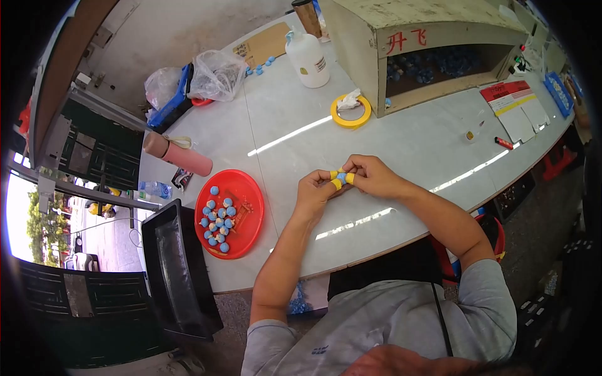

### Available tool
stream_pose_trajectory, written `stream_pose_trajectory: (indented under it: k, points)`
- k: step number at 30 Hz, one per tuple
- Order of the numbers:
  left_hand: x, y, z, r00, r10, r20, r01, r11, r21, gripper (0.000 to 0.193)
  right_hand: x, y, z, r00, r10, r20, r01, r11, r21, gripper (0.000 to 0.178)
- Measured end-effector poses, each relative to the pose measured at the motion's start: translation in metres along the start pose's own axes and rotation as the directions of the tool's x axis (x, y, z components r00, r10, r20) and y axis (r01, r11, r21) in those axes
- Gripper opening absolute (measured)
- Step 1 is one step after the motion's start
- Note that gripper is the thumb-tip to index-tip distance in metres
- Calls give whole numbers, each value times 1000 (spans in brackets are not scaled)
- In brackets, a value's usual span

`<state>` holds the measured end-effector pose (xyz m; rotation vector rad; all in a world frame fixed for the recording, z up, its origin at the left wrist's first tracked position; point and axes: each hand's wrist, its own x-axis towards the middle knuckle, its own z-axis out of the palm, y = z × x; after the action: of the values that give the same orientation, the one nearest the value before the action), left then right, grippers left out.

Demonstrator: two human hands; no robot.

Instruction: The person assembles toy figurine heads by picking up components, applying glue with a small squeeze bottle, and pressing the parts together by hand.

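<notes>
My left hand [313, 193] and my right hand [376, 178] meet over the table, fingers pinched together from both sides on a small blue piece [342, 177]. Yellow tape or finger covers wrap several fingertips. Fingers hide much of the piece, so its exact kind cannot be told. Left of my hands stands a round red plate [249, 233] with several small blue balls [221, 222] in its left half; some show a pale, cream-coloured part. A roll of yellow tape [343, 123] lies beyond my hands, with crumpled white tissue [349, 100] on it.
A pink bottle [188, 158] lies beyond the plate; a black bin [179, 269] stands at the table's left edge. Farther back are a white jug [307, 59] and a metal cabinet [376, 75] holding blue pieces. A red lighter-like object [503, 143] and printed cards [514, 106] lie right.
</notes>
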<state>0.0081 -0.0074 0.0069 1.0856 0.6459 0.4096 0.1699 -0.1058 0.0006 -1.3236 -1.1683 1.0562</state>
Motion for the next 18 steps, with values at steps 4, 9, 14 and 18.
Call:
stream_pose_trajectory:
  k: [4,9,14,18]
  points:
    - [3,-6,-2,1000,14,-21,-14,1000,-2,15,-1,-9,-1,993,118,0,-117,988,101,11]
    - [1,-7,0,999,26,-33,-24,997,69,15,-2,-2,-1,998,55,21,-55,998,36,9]
    - [-1,-6,2,999,43,-29,-41,997,63,15,-1,8,1,1000,5,6,-5,1000,31,9]
    - [1,-10,0,998,41,-37,-38,997,71,15,0,12,1,1000,-10,10,10,1000,24,9]
